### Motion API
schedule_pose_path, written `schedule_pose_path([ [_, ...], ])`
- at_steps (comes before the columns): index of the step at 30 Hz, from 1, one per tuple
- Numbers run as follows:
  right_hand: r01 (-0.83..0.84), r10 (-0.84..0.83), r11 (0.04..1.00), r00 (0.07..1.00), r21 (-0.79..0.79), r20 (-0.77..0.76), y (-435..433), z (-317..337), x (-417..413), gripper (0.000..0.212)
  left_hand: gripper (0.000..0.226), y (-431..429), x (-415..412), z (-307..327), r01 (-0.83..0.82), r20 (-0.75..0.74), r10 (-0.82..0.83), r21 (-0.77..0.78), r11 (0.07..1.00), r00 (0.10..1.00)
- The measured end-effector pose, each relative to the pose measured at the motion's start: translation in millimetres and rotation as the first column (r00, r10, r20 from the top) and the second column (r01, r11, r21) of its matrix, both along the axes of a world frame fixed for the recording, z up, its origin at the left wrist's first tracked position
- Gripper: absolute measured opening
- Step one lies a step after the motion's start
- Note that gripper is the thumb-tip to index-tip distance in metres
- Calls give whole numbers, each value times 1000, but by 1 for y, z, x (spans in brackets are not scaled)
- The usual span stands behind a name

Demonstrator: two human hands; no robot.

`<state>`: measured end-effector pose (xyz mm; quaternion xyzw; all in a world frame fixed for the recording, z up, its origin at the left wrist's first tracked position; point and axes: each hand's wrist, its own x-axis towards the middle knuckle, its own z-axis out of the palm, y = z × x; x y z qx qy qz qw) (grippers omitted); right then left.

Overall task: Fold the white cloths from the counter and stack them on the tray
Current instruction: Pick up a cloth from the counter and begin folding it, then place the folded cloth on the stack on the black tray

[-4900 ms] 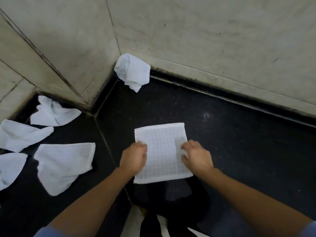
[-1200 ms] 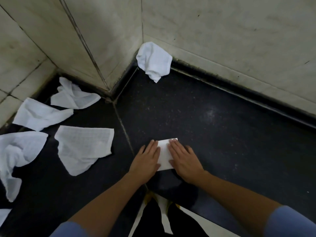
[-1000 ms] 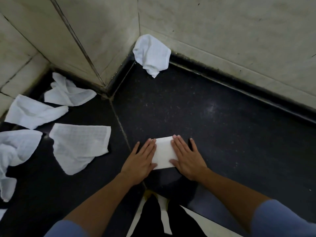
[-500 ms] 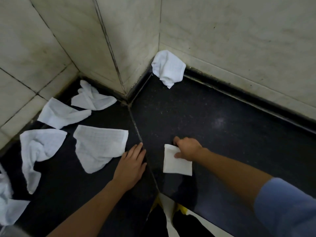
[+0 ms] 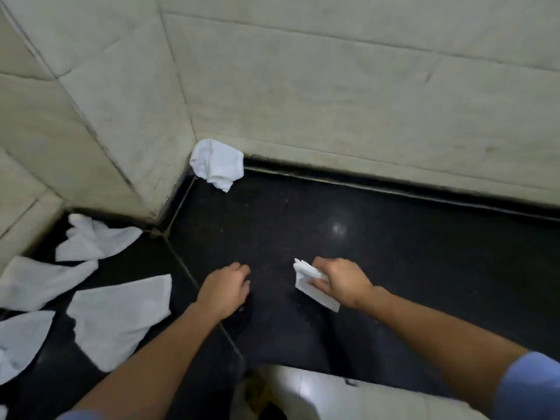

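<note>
On the dark, polished desk, set into a corner of pale tiled wall, two bare forearms are seen from above. A small folded cloth is gripped by the right hand, whose fingers are curled round it. Its long axis is slanted from far left to near right, and one corner sticks out past the knuckles. Whether it is lifted clear of the desk cannot be told. Nothing is held by the left hand, which is loosely curled, knuckles up, low over the desk, well apart from the right.

No tray can be made out, so the way the folded cloth must be carried cannot be judged.

The unfolded work is gathered on the left. A flat cloth is spread just beside the left wrist, on its outer side, and further loose cloths are scattered beyond it. A crumpled cloth is wedged into the far corner against the wall. The flat cloth is judged the easiest next pick, the empty left hand being much the nearer.
</note>
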<state>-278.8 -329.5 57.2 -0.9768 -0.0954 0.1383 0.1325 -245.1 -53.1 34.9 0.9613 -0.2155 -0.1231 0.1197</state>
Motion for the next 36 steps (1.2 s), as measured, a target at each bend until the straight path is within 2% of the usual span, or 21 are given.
schedule_pose_path([
  [4, 137, -132, 989, 986, -50, 101, -82, 24, -62, 35, 30, -86, -3, 24, 175, 43, -176, 29, 984, 983],
  [9, 345, -324, 932, 930, -111, 171, -185, 37, -168, 33, 31, -215, -51, 49, 358, 92, -365, 82, 930, 926],
  [19, 697, -644, 698, 711, -165, 283, -374, 79, -401, 31, 31, -478, -213, 76, 729, 162, -730, 76, 680, 664],
  [27, 861, -799, 492, 506, -132, 325, -490, 86, -498, 27, 27, -653, -260, 85, 867, 182, -864, 85, 490, 470],
  [36, 963, -865, 250, 269, -101, 424, -663, 133, -558, 25, 23, -885, -304, 122, 949, 276, -910, -31, 314, 310],
])
